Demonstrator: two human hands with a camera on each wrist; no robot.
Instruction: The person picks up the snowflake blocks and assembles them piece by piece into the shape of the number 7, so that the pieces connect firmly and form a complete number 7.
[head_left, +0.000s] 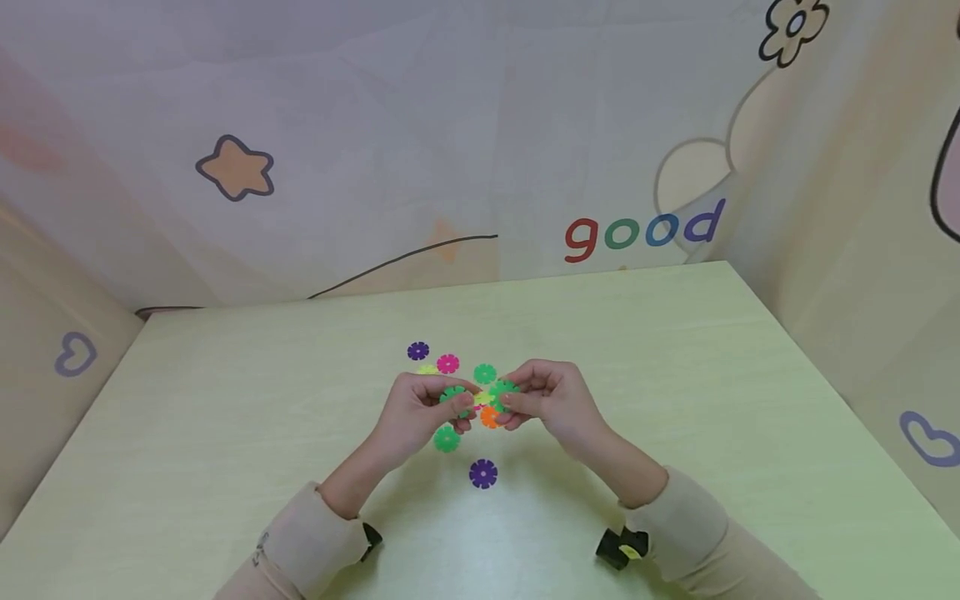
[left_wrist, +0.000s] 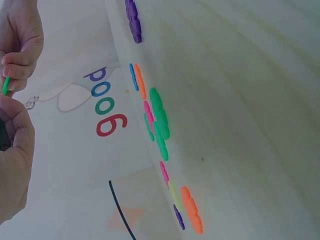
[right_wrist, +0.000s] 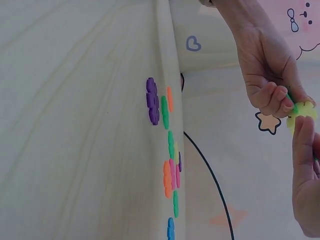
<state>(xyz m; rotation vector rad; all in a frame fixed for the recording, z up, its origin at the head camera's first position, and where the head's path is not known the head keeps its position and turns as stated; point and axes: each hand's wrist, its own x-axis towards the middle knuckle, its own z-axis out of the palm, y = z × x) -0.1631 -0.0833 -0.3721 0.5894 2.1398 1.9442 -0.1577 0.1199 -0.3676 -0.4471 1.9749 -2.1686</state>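
In the head view both hands are raised over the table, fingertips close together. My left hand (head_left: pixel 411 410) pinches a green notched building disc (head_left: pixel 452 397) between thumb and fingers. The right hand (head_left: pixel 561 407) grips another green disc (head_left: pixel 506 388) the same way. Between them sits a yellow disc (head_left: pixel 482 399), edge-on to the green ones. The right wrist view shows this yellow disc (right_wrist: pixel 301 108) at the fingertips of both hands, with the left hand's green disc (right_wrist: pixel 292 101) meeting its side. Fingers hide parts of all three.
Loose notched discs lie on the pale table (head_left: pixel 247 433) below the hands: purple (head_left: pixel 483 474) nearest, green (head_left: pixel 447 439), orange (head_left: pixel 491 417), green (head_left: pixel 485 373), pink (head_left: pixel 447 363) and purple (head_left: pixel 417 351) farther off. A printed curtain (head_left: pixel 375 150) stands behind the table.
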